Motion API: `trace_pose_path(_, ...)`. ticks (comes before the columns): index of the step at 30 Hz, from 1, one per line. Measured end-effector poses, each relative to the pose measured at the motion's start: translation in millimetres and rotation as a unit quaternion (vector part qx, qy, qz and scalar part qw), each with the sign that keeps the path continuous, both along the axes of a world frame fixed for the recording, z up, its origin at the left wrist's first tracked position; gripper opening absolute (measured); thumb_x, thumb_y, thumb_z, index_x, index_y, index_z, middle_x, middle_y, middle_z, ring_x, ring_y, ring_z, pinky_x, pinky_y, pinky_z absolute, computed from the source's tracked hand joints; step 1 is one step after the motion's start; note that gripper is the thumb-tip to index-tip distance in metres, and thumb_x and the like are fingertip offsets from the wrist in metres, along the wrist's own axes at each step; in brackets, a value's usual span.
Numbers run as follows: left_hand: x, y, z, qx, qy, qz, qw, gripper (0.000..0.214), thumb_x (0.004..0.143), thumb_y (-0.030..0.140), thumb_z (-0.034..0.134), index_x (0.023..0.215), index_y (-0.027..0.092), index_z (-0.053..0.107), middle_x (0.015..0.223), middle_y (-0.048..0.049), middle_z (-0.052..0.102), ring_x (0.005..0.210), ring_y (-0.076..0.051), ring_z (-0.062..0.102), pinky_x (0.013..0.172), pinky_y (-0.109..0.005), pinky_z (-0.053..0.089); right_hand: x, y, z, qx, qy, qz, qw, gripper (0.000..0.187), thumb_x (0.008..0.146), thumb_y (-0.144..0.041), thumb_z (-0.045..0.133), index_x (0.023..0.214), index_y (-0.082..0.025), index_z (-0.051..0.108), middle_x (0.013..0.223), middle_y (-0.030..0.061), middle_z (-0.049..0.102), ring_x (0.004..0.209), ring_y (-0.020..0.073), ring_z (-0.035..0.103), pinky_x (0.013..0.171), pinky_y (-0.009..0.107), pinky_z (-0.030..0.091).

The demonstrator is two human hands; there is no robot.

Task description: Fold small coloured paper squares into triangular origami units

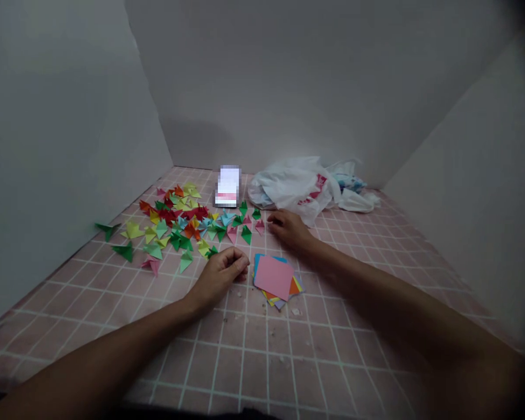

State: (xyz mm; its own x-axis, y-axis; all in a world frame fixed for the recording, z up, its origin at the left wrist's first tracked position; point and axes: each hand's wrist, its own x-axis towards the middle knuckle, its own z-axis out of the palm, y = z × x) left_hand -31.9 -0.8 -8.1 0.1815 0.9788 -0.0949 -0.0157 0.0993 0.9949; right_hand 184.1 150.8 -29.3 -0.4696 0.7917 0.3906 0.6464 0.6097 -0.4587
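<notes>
My left hand (222,272) rests on the pink tiled floor (254,356) with its fingers curled into a loose fist; nothing shows inside it. It lies just left of a small stack of coloured paper squares (275,279), pink sheet on top. My right hand (289,228) reaches further out and lies palm down, fingertips touching the floor beside a pink folded paper piece (259,226). A spread of several folded paper shapes (179,224) in red, green, yellow, blue and pink covers the floor to the left of both hands.
A blurred upright rectangular object (228,186) stands behind the folded pieces. A crumpled white plastic bag (297,186) lies at the back right, near the wall. Plain grey walls close in on the left, back and right.
</notes>
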Motion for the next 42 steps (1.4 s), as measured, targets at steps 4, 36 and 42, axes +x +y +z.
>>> trace_pose_path(4, -0.3, 0.2, -0.3, 0.012, 0.01, -0.004, 1.0, 0.033, 0.082, 0.049, 0.065, 0.075, 0.018, 0.056, 0.07, 0.0019, 0.055, 0.065, -0.012, 0.052, 0.065, -0.026, 0.044, 18.2, -22.7, 15.6, 0.003, 0.01, -0.018, 1.0, 0.009, 0.082, -0.012, 0.061, 0.081, -0.016, 0.069, 0.082, 0.0069, 0.067, 0.074, 0.0198, 0.059, 0.068, 0.03, 0.043)
trace_pose_path(36, 7.5, -5.8, -19.4, 0.302, 0.363, -0.134, 0.871, 0.036, 0.089, 0.021, 0.068, 0.125, 0.018, 0.066, 0.133, -0.0162, 0.064, 0.128, -0.029, 0.057, 0.111, -0.048, 0.043, 45.3, -153.9, 1.6, 0.038, -0.04, 0.103, 0.993, 0.015, 0.095, -0.022, 0.062, 0.107, -0.018, 0.069, 0.109, 0.0144, 0.07, 0.102, 0.0289, 0.064, 0.091, 0.048, 0.052)
trace_pose_path(42, 6.7, -6.3, -15.3, 0.322, 0.368, -0.129, 0.863, 0.035, 0.088, 0.025, 0.07, 0.122, 0.019, 0.066, 0.123, -0.014, 0.066, 0.117, -0.028, 0.061, 0.104, -0.045, 0.048, 42.8, -154.0, 5.2, 0.047, -0.06, 0.1, 0.992, 0.025, 0.088, -0.04, 0.073, 0.097, -0.016, 0.07, 0.101, 0.0142, 0.069, 0.092, 0.0274, 0.06, 0.083, 0.043, 0.051)
